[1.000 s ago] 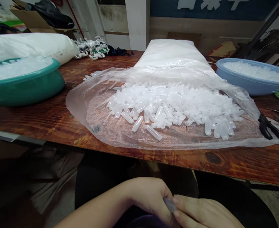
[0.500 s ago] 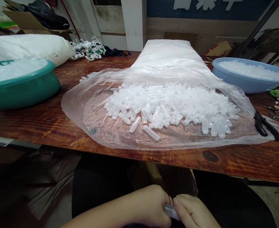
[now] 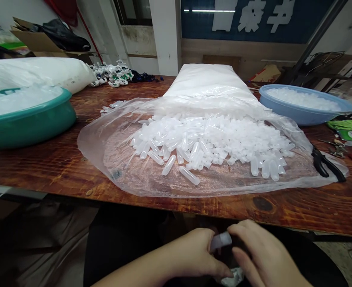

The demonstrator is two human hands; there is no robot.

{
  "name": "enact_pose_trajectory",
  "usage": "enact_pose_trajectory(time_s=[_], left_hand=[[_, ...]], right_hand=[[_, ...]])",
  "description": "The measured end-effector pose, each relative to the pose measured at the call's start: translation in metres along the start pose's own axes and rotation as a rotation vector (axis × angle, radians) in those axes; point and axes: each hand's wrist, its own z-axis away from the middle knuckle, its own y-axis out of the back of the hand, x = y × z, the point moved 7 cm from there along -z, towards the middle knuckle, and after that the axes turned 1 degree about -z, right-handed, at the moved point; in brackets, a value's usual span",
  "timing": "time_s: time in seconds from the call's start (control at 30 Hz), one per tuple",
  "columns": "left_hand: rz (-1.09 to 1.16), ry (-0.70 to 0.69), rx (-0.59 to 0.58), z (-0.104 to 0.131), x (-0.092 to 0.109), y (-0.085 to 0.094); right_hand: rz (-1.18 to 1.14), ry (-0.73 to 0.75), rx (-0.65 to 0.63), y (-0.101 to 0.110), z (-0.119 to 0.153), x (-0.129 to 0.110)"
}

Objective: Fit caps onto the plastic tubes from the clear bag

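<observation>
Below the table edge, over my lap, my left hand (image 3: 198, 251) is closed round a translucent plastic sleeve (image 3: 221, 241), whose end sticks out toward the right. My right hand (image 3: 261, 251) is beside that end, thumb and fingers apart and curved, with a gap between them. A crumpled whitish thing (image 3: 233, 276) shows low between the hands, by my left thumb; its kind I cannot make out. On the table, a heap of similar translucent sleeves (image 3: 212, 139) lies on the spread mouth of a clear plastic bag (image 3: 152, 185).
A green basin (image 3: 29, 129) with translucent pieces stands left, a blue basin (image 3: 301, 113) with more at the right. Black-handled pliers (image 3: 325, 163) rest on the bag's right edge. A full white bag (image 3: 41, 71) and small white and green parts (image 3: 113, 73) lie back left.
My hands have moved apart; the right one has risen and gone right, off the sleeve. The crumpled whitish thing has come into sight. The view has tilted up slightly.
</observation>
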Motion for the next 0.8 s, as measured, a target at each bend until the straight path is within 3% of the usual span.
enact_pose_trajectory(time_s=[0.1, 0.17, 0.23, 0.33, 0.4, 0.47, 0.5, 0.57, 0.67, 0.8], left_hand=[[-0.252, 0.138, -0.014, 0.000, -0.002, 0.006], [-0.413, 0.149, -0.011, 0.008, 0.004, 0.011], [-0.502, -0.026, -0.011, 0.020, 0.023, 0.014], [-0.520, -0.416, 0.021, 0.048, 0.059, 0.028], [-0.603, -0.533, 0.241, 0.062, 0.076, 0.057], [-0.814, -0.479, 0.519, 0.068, 0.085, 0.088], [-0.935, -0.421, 0.600, 0.067, 0.088, 0.098], [-1.131, -0.292, 0.608, 0.058, 0.091, 0.108], [-1.239, -0.112, 0.557, 0.046, 0.091, 0.114], [-1.222, -0.073, 0.579, 0.048, 0.089, 0.110]], right_hand=[[0.290, -0.065, 0.120, 0.035, -0.029, 0.032], [0.521, -0.162, 0.065, 0.039, -0.053, 0.063], [0.595, -0.203, -0.029, 0.031, -0.075, 0.086], [0.589, -0.278, -0.127, 0.017, -0.095, 0.105], [0.575, -0.294, -0.134, 0.013, -0.101, 0.105], [0.561, -0.303, -0.117, 0.013, -0.101, 0.102], [0.551, -0.309, -0.107, 0.015, -0.099, 0.100], [0.534, -0.322, -0.086, 0.019, -0.092, 0.095], [0.407, -0.354, -0.024, 0.022, -0.074, 0.083], [-0.014, -0.192, 0.116, 0.015, -0.047, 0.043]])
